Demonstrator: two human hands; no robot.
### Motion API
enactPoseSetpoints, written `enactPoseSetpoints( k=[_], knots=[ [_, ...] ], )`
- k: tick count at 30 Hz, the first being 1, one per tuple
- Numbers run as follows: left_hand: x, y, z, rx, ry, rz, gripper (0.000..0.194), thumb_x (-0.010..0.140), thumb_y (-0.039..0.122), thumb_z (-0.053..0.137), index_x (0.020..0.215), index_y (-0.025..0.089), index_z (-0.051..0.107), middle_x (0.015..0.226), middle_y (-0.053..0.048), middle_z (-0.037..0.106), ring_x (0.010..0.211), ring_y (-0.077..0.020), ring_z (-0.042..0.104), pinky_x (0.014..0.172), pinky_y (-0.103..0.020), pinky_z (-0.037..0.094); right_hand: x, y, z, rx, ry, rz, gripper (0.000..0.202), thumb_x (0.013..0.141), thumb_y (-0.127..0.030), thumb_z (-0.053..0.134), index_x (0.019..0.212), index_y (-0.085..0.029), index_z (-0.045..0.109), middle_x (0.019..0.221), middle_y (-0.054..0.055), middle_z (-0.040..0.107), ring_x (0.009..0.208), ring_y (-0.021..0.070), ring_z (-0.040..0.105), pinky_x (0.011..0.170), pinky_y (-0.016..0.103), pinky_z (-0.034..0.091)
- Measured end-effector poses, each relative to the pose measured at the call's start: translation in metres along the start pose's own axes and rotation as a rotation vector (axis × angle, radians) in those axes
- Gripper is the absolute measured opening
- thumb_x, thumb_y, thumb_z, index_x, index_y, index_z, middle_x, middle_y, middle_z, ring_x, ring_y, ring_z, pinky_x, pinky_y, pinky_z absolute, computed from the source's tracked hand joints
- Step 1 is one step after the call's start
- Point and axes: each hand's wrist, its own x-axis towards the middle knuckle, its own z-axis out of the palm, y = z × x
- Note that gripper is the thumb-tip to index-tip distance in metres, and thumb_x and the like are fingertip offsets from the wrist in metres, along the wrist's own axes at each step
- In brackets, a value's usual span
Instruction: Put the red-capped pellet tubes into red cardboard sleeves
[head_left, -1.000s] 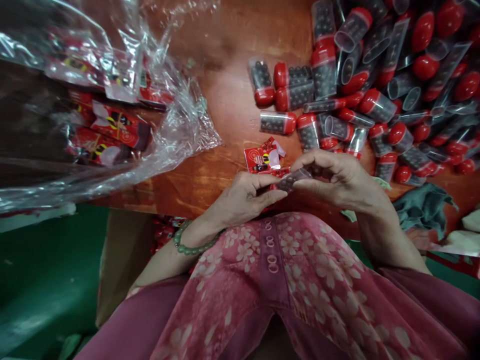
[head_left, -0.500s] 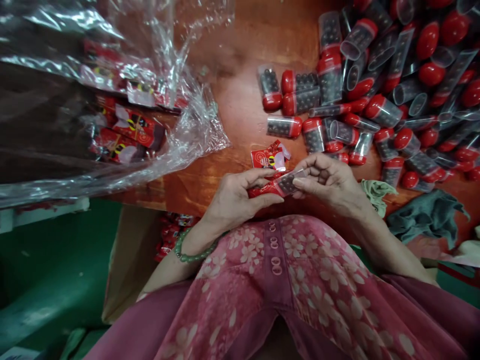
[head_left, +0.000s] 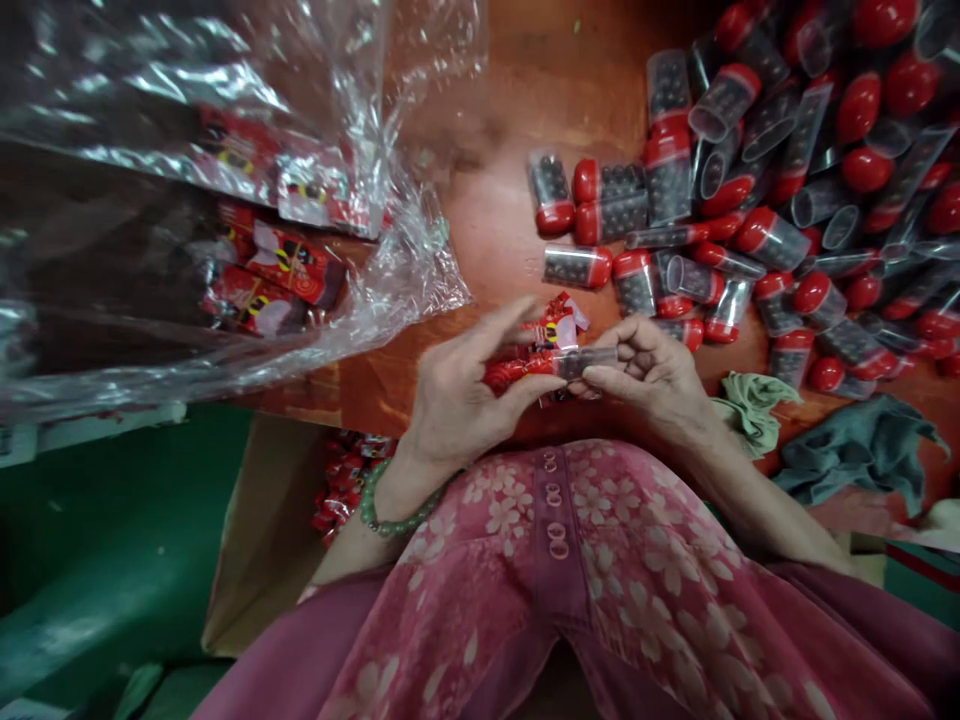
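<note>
- The tube is over the bench's near edge, between the two hands; its dark balls are blurred and its red end is partly covered by the left hand.
- The right hand pinches the clear end between thumb and fingers; the curled fingertips are partly hidden.
- The left fingers are parted around the red end, blurred; I cannot tell whether the thumb touches.
- Just beyond, a red packet is half hidden.
- At left, glare on the plastic bag obscures more packets; at far right, the pile of tubes is cut off.
- Half a second ago the left fingers lay closer to the red end and the tube slanted more; now it is nearly level.
</note>
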Motion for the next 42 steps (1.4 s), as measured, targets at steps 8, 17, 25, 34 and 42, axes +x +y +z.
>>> enactPoseSetpoints(
  k=[8,17,25,34,42],
  knots=[
    [-0.004,-0.010,0.006,-0.808,0.134,-0.333,0.060,0.065,0.041,0.090,0.119,0.023,0.071,0.122,-0.012,0.074,0.113,-0.0266,0.071,0.102,-0.041,0.056,0.019,0.003,0.029,0.220,0.010,-0.138,0.033,0.080,-0.037,0.080,0.093,-0.022,0.054,0.081,-0.002,0.075,0.070,0.0125,0.076,0.068,0.022,0.063],
    [0.011,-0.008,0.016,-0.898,0.294,-0.353,0.033,0.066,0.042,0.089,0.089,0.021,0.077,0.090,-0.004,0.076,0.092,-0.0205,0.073,0.097,-0.039,0.057,0.022,0.009,0.043,-0.307,0.100,-0.473,0.015,0.087,-0.025,0.070,0.101,-0.022,0.064,0.094,0.003,0.076,0.083,0.0141,0.072,0.077,0.027,0.059],
    [0.015,-0.004,0.014,-0.884,0.153,-0.222,0.024,0.078,0.038,0.080,0.097,0.024,0.077,0.094,-0.006,0.076,0.097,-0.0229,0.073,0.088,-0.038,0.060,0.026,0.002,0.043,-0.031,-0.118,-0.151,0.022,0.093,-0.039,0.064,0.097,-0.018,0.063,0.070,0.000,0.071,0.059,0.0115,0.068,0.055,0.021,0.054],
    [0.021,-0.005,0.018,-0.969,0.232,-0.337,0.029,0.069,0.042,0.087,0.086,0.021,0.078,0.088,-0.005,0.075,0.089,-0.0208,0.073,0.089,-0.037,0.060,0.030,0.011,0.049,-0.514,0.122,-0.697,0.013,0.093,-0.020,0.065,0.106,-0.021,0.064,0.103,0.004,0.077,0.094,0.0149,0.074,0.084,0.026,0.058],
    [0.026,-0.012,0.014,-0.950,0.209,-0.310,0.030,0.068,0.045,0.086,0.082,0.021,0.075,0.084,-0.003,0.070,0.088,-0.0189,0.071,0.093,-0.038,0.058,0.033,0.011,0.049,-0.547,0.137,-0.669,0.010,0.091,-0.023,0.067,0.101,-0.021,0.065,0.093,0.002,0.076,0.082,0.0133,0.072,0.075,0.023,0.056]
  ],
)
